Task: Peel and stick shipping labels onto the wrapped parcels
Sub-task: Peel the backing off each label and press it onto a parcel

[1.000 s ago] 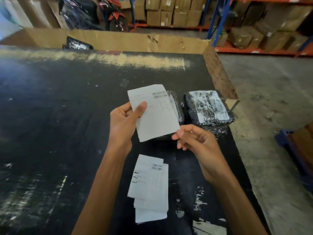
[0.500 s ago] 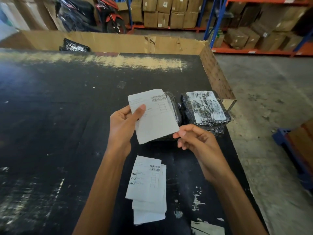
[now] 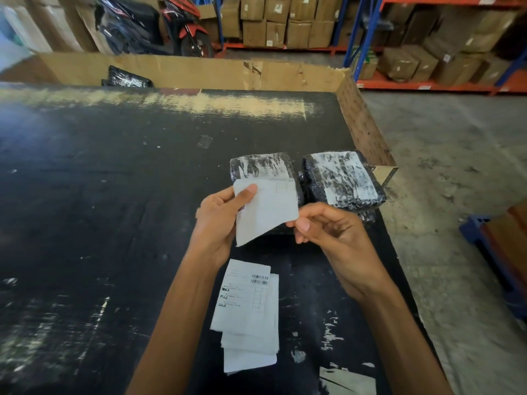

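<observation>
Since the earlier frames the held label has been lowered and bent: its upper part, with the barcode, no longer stands up, and the top face of the left parcel behind it is now exposed. The left hand grasps the label at its upper left corner, thumb on the front face. The right hand pinches the label's right lower edge between thumb and fingertips. The label is held in the air above the worktop, in front of and partly overlapping the left parcel.

Two black wrapped parcels lie side by side near the right edge of the worktop. The right parcel sits just beside the left one, close to the edge. Whether either carries a stuck label cannot be determined; both show white patches under glossy wrap.

A stack of labels lies flat on the worktop between the forearms, toward the near edge, printed side up. A cardboard wall borders the far edge.
</observation>
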{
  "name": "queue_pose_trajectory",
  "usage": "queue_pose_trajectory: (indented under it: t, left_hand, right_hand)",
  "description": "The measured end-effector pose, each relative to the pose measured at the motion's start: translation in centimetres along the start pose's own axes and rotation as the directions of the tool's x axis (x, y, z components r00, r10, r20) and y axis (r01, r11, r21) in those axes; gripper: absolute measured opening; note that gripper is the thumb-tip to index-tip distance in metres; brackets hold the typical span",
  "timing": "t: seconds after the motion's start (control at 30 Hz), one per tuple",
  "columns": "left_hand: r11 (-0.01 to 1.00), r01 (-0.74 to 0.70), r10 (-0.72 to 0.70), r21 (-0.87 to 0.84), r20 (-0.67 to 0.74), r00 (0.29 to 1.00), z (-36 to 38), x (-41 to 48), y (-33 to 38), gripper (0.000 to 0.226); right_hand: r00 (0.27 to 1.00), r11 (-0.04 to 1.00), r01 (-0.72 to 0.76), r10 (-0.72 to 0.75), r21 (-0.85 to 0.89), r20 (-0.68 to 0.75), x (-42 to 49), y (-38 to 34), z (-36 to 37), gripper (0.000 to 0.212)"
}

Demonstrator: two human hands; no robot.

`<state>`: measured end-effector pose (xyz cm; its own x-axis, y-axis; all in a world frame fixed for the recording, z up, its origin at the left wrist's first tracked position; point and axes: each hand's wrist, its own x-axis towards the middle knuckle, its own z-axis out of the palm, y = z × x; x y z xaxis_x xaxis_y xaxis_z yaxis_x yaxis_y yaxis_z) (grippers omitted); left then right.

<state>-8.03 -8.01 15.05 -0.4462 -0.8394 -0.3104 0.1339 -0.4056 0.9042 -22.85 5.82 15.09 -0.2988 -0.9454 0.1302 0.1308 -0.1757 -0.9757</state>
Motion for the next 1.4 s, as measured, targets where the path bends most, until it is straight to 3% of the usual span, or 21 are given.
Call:
queue_pose_trajectory:
  t: [0.27, 0.43, 0.53, 0.6, 0.67, 0.73, 0.8, 1.0, 1.3, 1.4]
  left_hand:
    - [0.998, 0.016, -0.02, 0.067, 0.058, 0.998, 0.7, -0.7, -0.9, 0.03]
    - [0.884, -0.019, 0.045, 0.466, -0.045, 0.998, 1.2, -1.3, -1.3, 0.046]
    - [0.765, -0.231, 0.345, 0.601, -0.081, 0.935, 1.5, -2.5, -1.3, 0.058]
    - [0.697, -0.446, 0.545, 0.562, -0.01, 0.838, 1.6, -3.9, -0.7, 0.043]
    - [0.69, -0.579, 0.606, 0.434, 0.091, 0.79, 1.9, -5.4, 0.3, 0.024]
    - [0.638, -0.659, 0.632, 0.399, 0.217, 0.744, 2.0, -6.5, 1.0, 0.024]
    - [0.567, -0.715, 0.649, 0.409, 0.314, 0.693, 2.1, -6.8, 1.3, 0.027]
    - [0.648, -0.693, 0.596, 0.317, 0.355, 0.72, 1.9, -6.9, 1.9, 0.028]
    - [0.689, -0.606, 0.597, 0.398, 0.161, 0.786, 2.8, -6.4, 1.5, 0.016]
    - [0.693, -0.595, 0.606, 0.407, 0.118, 0.787, 3.0, -6.4, 1.2, 0.022]
  right_hand:
    - [0.998, 0.997, 0.064, -0.064, 0.053, 0.013, 0.2, -0.5, 0.6, 0.02]
    - [0.994, 0.99, 0.107, -0.106, 0.096, -0.02, 0.1, -1.3, 0.8, 0.03]
    - [0.991, 0.988, 0.128, -0.125, 0.089, -0.043, 0.2, -2.0, 0.8, 0.028]
    - [0.989, 0.987, 0.137, -0.13, 0.086, -0.073, 0.2, -2.5, 0.8, 0.029]
    - [0.982, 0.987, 0.156, -0.151, 0.044, -0.11, 0.2, -2.9, 1.0, 0.018]
    - [0.974, 0.982, 0.188, -0.189, -0.024, -0.125, 0.2, -3.5, 1.2, 0.006]
    - [0.973, 0.977, 0.198, -0.205, -0.074, -0.107, 0.0, -4.1, 1.2, 0.006]
    - [0.972, 0.963, 0.16, -0.192, -0.216, -0.134, -0.2, -5.4, 1.0, 0.009]
    - [0.967, 0.865, 0.141, -0.225, -0.481, -0.121, -0.2, -6.0, 1.0, 0.003]
    - [0.958, 0.824, 0.148, -0.257, -0.546, -0.127, 0.1, -5.8, 1.2, 0.001]
